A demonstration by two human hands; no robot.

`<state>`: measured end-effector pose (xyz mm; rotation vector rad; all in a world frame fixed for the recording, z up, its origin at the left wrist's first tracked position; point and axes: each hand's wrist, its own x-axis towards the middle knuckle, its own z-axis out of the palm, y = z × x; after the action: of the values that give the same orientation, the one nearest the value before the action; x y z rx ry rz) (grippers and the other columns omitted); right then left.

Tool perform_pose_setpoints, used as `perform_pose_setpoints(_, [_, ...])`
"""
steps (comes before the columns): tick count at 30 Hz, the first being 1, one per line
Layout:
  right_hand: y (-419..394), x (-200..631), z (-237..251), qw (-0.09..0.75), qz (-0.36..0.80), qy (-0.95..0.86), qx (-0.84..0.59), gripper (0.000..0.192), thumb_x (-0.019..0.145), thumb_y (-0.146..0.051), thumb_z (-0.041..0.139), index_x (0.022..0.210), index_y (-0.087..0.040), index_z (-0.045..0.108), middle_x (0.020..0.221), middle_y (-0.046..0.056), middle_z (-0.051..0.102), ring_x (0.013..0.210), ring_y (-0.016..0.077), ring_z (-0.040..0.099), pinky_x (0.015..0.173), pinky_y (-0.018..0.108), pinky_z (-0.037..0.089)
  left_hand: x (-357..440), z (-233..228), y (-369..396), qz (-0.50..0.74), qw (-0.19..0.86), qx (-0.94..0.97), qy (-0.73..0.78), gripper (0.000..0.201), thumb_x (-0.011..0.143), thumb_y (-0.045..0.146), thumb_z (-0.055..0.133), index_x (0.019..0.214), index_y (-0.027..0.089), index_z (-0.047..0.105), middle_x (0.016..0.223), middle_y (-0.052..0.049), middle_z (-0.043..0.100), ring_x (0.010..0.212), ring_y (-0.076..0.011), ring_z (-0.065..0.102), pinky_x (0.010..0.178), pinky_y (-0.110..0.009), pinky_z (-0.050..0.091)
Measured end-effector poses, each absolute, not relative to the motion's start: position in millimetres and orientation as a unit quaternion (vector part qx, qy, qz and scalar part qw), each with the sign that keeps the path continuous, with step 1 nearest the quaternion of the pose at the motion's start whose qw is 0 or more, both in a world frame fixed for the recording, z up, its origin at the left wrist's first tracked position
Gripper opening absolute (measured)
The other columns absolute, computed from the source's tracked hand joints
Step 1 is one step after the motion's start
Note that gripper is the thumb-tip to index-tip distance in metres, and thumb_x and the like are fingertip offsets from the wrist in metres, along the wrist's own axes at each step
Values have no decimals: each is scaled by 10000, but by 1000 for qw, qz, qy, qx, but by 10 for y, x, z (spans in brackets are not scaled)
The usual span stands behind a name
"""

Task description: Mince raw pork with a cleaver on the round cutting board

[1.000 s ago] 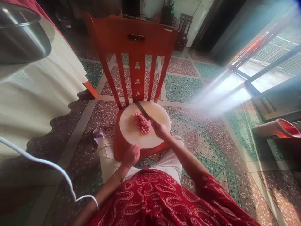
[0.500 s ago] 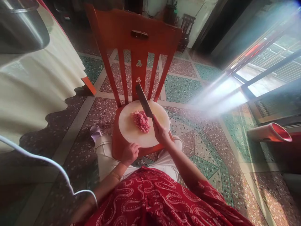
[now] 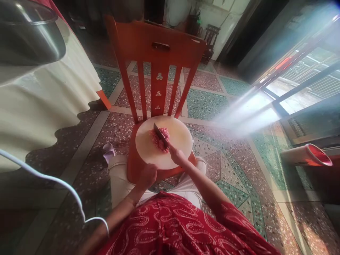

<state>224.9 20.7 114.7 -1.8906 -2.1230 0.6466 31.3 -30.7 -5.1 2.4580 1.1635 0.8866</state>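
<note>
My right hand [image 3: 178, 156] is closed round the handle of a cleaver [image 3: 159, 134], whose blade is down in a heap of minced meat [image 3: 165, 133]. The pinkish-red mince lies on a round, pale cutting board [image 3: 145, 150], slightly left of its middle. At the board's near edge, my left hand [image 3: 149, 174] is curled closed against the rim, its fingertips partly hidden. Beneath the board is the seat of a reddish wooden chair [image 3: 130, 166], between my knees.
The chair's slatted back [image 3: 159, 39] rises beyond the board. To the left, a metal pot [image 3: 32, 39] stands on a table with a cream cloth [image 3: 66, 78]. A white cable [image 3: 53, 179] runs at lower left. A red-lined bin [image 3: 297, 156] is at the right.
My right hand has brought the cleaver down from its raised position into the mince. My left hand stays at the board's near edge, its fingers more tightly curled. The view has shifted slightly.
</note>
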Motion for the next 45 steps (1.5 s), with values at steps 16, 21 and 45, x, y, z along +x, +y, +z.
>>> perform_pose_setpoints(16, [82, 2263, 1142, 134, 177, -751, -621, 467, 964, -307, 293, 1427, -249, 318, 1048, 62, 689, 858, 201, 672, 724, 252, 495, 325, -37, -335, 304, 147, 847, 410, 266, 828, 82, 407, 947, 187, 621, 916, -56, 623, 879, -173, 548, 819, -328, 473])
perform_pose_setpoints(21, [89, 2232, 1178, 128, 188, -757, -612, 462, 961, -308, 304, 1422, -280, 319, 1055, 35, 689, 868, 188, 670, 733, 248, 495, 320, -65, -343, 315, 137, 851, 396, 290, 817, 66, 404, 976, 188, 613, 950, -58, 627, 918, -169, 558, 849, -329, 471])
perform_pose_setpoints(45, [310, 2167, 1161, 109, 218, -739, -628, 500, 956, -321, 309, 1451, -299, 241, 1029, 56, 691, 734, 198, 679, 631, 272, 518, 325, -79, -328, 301, 148, 847, 412, 268, 822, 83, 399, 945, 189, 613, 910, -57, 618, 871, -171, 552, 829, -349, 486])
